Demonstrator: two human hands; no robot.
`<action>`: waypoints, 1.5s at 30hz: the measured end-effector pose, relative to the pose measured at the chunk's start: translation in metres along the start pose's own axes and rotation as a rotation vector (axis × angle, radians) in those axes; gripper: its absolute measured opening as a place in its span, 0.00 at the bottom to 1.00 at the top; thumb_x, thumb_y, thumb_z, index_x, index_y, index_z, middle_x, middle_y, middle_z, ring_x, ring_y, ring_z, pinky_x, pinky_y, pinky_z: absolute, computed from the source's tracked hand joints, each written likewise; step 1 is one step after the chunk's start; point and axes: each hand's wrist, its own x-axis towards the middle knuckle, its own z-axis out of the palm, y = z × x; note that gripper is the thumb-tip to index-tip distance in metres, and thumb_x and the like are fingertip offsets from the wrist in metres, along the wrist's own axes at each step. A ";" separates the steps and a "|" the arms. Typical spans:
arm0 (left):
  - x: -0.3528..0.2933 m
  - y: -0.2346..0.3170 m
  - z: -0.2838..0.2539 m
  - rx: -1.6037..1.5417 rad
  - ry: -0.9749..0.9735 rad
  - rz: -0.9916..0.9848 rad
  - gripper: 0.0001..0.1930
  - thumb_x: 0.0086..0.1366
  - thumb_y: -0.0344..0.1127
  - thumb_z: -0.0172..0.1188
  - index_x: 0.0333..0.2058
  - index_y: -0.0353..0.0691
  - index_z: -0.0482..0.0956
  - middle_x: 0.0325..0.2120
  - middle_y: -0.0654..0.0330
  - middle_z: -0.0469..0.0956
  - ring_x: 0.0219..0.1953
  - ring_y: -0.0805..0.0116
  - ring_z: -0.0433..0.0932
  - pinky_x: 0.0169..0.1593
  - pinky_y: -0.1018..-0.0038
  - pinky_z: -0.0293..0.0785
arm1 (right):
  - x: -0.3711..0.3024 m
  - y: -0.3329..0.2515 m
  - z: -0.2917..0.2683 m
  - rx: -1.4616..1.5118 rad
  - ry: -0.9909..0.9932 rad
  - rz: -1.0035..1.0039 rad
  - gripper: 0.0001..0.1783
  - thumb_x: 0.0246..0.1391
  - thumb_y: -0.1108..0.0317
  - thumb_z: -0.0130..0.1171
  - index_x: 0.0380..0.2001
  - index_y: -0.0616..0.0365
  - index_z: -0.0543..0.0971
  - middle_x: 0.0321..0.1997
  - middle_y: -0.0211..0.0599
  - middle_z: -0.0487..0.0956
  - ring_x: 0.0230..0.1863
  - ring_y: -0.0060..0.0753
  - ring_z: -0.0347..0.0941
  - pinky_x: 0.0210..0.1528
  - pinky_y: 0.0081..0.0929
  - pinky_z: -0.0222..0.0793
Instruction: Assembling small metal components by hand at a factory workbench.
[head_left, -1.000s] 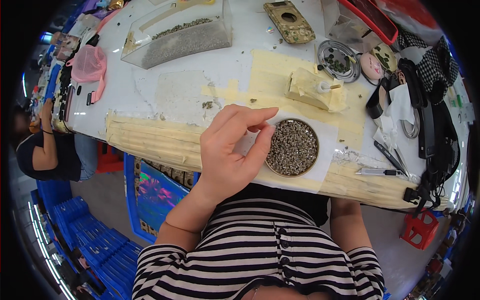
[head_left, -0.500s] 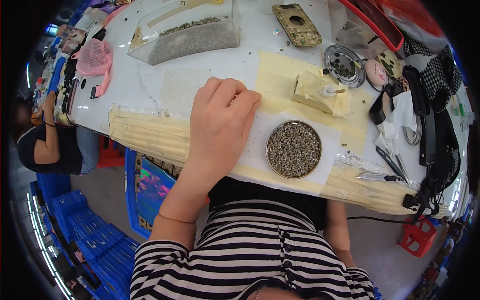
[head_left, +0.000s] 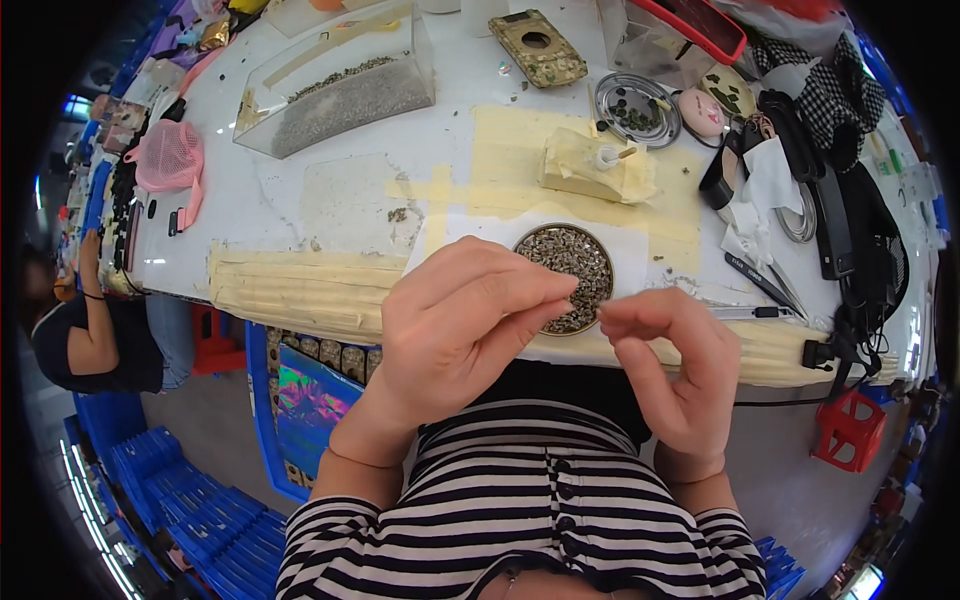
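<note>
My left hand (head_left: 455,330) is closed in a pinch over the left edge of a round tin (head_left: 612,262) full of small metallic pieces. Whatever lies between its fingertips is too small or hidden to make out. Close by, my right hand (head_left: 685,365) hovers at the tin's lower right, fingers curved and thumb a little apart, with nothing visible in it. The two hands do not touch. Behind the tin stands a block wrapped in yellowish tape (head_left: 585,170), with a white nozzle and short stick on its top.
A clear bin (head_left: 350,100) of small pieces stands far left, near a pink mesh pouch (head_left: 168,157). A camouflage toy tank hull (head_left: 538,50) and a clear dish (head_left: 635,112) lie behind. Tweezers (head_left: 760,280) and a cutter knife (head_left: 745,312) lie right. Another person (head_left: 95,335) sits left.
My right hand has risen from below the table edge to beside the tin. My left hand has moved right and nearer, now partly covering the tin. The view has shifted.
</note>
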 end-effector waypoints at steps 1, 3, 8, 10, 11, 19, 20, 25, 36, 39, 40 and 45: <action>0.000 0.002 -0.001 -0.004 -0.015 0.024 0.10 0.51 0.21 0.71 0.34 0.33 0.85 0.28 0.57 0.81 0.30 0.65 0.79 0.34 0.74 0.73 | 0.006 0.004 0.007 0.063 0.015 -0.019 0.08 0.53 0.80 0.63 0.38 0.67 0.80 0.33 0.40 0.80 0.32 0.30 0.80 0.36 0.22 0.76; -0.002 0.005 -0.002 -0.005 -0.020 0.033 0.11 0.51 0.22 0.71 0.35 0.35 0.85 0.29 0.59 0.82 0.31 0.64 0.79 0.34 0.73 0.74 | 0.014 0.011 0.018 0.191 0.042 -0.056 0.07 0.55 0.79 0.63 0.38 0.67 0.80 0.33 0.39 0.80 0.32 0.29 0.80 0.36 0.22 0.76; -0.006 0.001 -0.002 -0.057 0.008 0.010 0.10 0.52 0.22 0.71 0.35 0.35 0.85 0.30 0.60 0.79 0.32 0.67 0.76 0.35 0.76 0.71 | 0.017 0.014 0.028 0.446 -0.001 0.071 0.05 0.59 0.77 0.60 0.37 0.67 0.79 0.34 0.36 0.81 0.34 0.22 0.79 0.38 0.19 0.76; -0.009 -0.001 0.002 -0.140 0.037 -0.047 0.09 0.53 0.22 0.70 0.35 0.36 0.85 0.31 0.60 0.78 0.33 0.69 0.74 0.35 0.77 0.70 | 0.018 0.010 0.029 0.515 -0.007 0.139 0.05 0.61 0.76 0.59 0.38 0.68 0.79 0.34 0.35 0.81 0.34 0.21 0.79 0.38 0.19 0.76; -0.010 -0.002 0.005 -0.162 0.041 -0.060 0.09 0.53 0.23 0.70 0.35 0.36 0.85 0.32 0.61 0.77 0.34 0.69 0.74 0.36 0.77 0.70 | 0.017 0.010 0.028 0.561 -0.018 0.163 0.05 0.62 0.76 0.58 0.38 0.68 0.78 0.34 0.34 0.81 0.35 0.20 0.79 0.39 0.18 0.76; -0.009 -0.009 0.011 -0.176 0.042 -0.055 0.10 0.55 0.23 0.70 0.37 0.36 0.85 0.33 0.60 0.76 0.35 0.70 0.73 0.38 0.78 0.69 | 0.016 0.019 0.025 0.751 -0.060 0.225 0.07 0.65 0.74 0.56 0.41 0.67 0.77 0.34 0.32 0.80 0.35 0.17 0.77 0.40 0.17 0.75; -0.009 -0.009 0.012 -0.189 0.049 -0.063 0.10 0.54 0.22 0.70 0.37 0.35 0.85 0.33 0.60 0.76 0.35 0.70 0.74 0.38 0.78 0.69 | 0.016 0.019 0.026 0.758 -0.055 0.221 0.07 0.65 0.74 0.56 0.41 0.67 0.77 0.34 0.31 0.79 0.35 0.17 0.76 0.40 0.16 0.74; -0.011 -0.012 0.012 -0.215 0.054 -0.085 0.12 0.53 0.22 0.71 0.38 0.35 0.84 0.31 0.60 0.77 0.34 0.70 0.74 0.38 0.77 0.69 | 0.018 0.019 0.028 0.753 -0.048 0.209 0.06 0.65 0.74 0.56 0.41 0.67 0.77 0.34 0.31 0.79 0.35 0.17 0.76 0.40 0.16 0.74; -0.010 -0.009 0.013 -0.234 0.071 -0.116 0.12 0.51 0.19 0.71 0.36 0.35 0.85 0.30 0.60 0.77 0.33 0.71 0.74 0.38 0.78 0.68 | 0.017 0.023 0.029 0.772 -0.049 0.212 0.07 0.66 0.74 0.54 0.41 0.68 0.77 0.35 0.32 0.79 0.35 0.17 0.76 0.40 0.16 0.74; -0.010 -0.008 0.014 -0.233 0.087 -0.139 0.12 0.52 0.19 0.71 0.36 0.33 0.85 0.30 0.60 0.77 0.33 0.71 0.74 0.38 0.78 0.68 | 0.017 0.024 0.029 0.653 0.025 0.148 0.07 0.65 0.75 0.56 0.41 0.68 0.78 0.35 0.32 0.80 0.35 0.17 0.76 0.39 0.16 0.74; -0.011 -0.008 0.014 -0.235 0.095 -0.150 0.12 0.52 0.19 0.71 0.36 0.33 0.85 0.31 0.60 0.77 0.33 0.71 0.74 0.38 0.78 0.68 | 0.017 0.024 0.029 0.594 0.055 0.119 0.07 0.64 0.75 0.56 0.41 0.68 0.78 0.35 0.33 0.80 0.34 0.17 0.76 0.39 0.16 0.74; -0.010 -0.008 0.014 -0.214 0.098 -0.158 0.12 0.51 0.19 0.72 0.36 0.32 0.85 0.30 0.59 0.78 0.33 0.71 0.74 0.38 0.79 0.68 | 0.017 0.027 0.031 0.356 0.159 -0.041 0.05 0.57 0.79 0.62 0.37 0.67 0.81 0.34 0.37 0.81 0.32 0.22 0.77 0.36 0.18 0.74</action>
